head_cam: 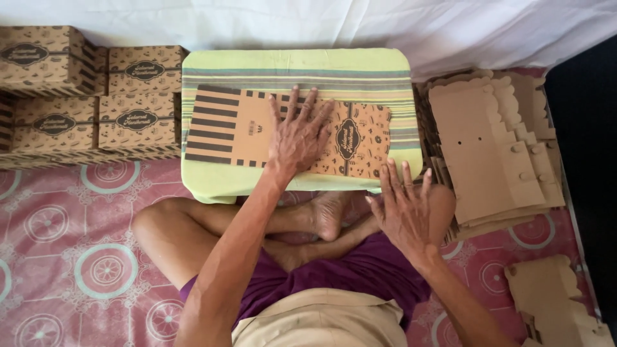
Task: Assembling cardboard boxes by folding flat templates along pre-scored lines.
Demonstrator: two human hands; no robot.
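One flat box blank (pixel 231 132) lies lengthwise left-right under the open, flat left hand (pixel 297 138)

Folded brown printed boxes (pixel 96 96) stand stacked in rows at the far left, edges touching. A pile of plain flat cardboard blanks (pixel 488 148) with scalloped edges lies fanned out at the right, undersides up. More loose cardboard pieces (pixel 553 299) sit in the lower right corner, apart from that pile. A pink floor mat (pixel 71 257) with round teal patterns spreads beneath. A white cloth (pixel 385 26) runs along the back.
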